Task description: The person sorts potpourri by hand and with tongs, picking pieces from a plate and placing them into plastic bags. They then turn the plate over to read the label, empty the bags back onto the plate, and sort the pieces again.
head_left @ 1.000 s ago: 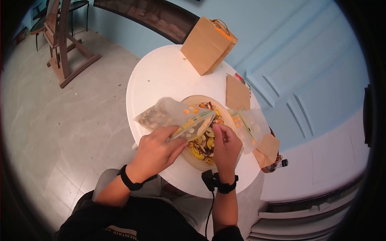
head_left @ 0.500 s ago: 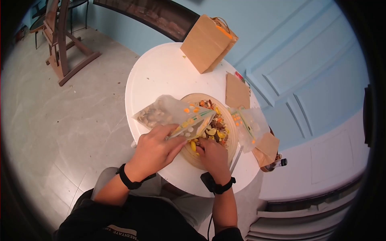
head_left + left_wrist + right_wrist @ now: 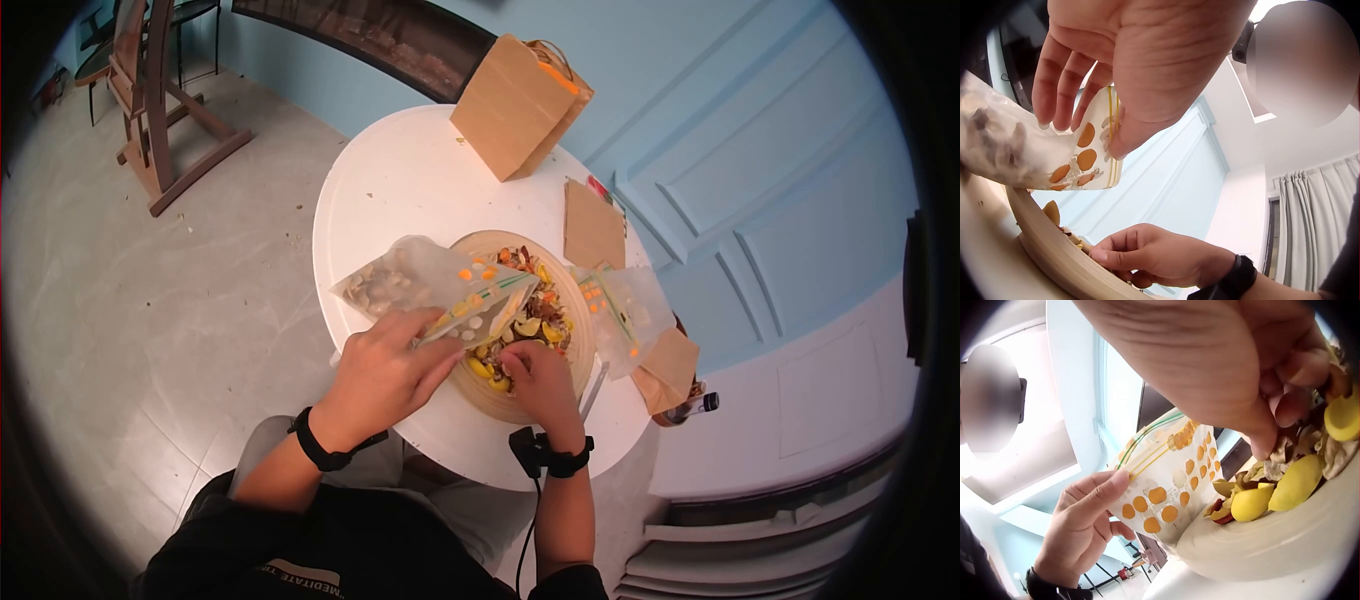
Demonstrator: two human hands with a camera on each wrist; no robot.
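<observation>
My left hand (image 3: pixel 388 372) pinches the edge of a clear zip bag (image 3: pixel 405 280) with orange dots; pale pieces lie in its far end. The bag's mouth lies over the left side of a round wooden plate (image 3: pixel 580 345). Dried yellow, orange and brown pieces (image 3: pixel 545 310) are heaped on the plate. My right hand (image 3: pixel 540 385) is at the heap's near side, fingers curled down at the pieces. In the right wrist view its fingertips touch brown pieces beside yellow ones (image 3: pixel 1297 484); whether a piece is between them is hard to tell.
On the round white table (image 3: pixel 370 180), a brown paper bag (image 3: pixel 510 105) stands at the back. To the plate's right are a flat brown piece (image 3: pixel 592 225), another dotted bag (image 3: pixel 640 305), a smaller paper packet (image 3: pixel 667 372) and a bottle (image 3: pixel 695 407). A wooden stand (image 3: pixel 150 120) is at far left.
My right hand has come down from beside the bag's mouth to the heap's near side, then shifted slightly right. My left hand and its bag have barely moved.
</observation>
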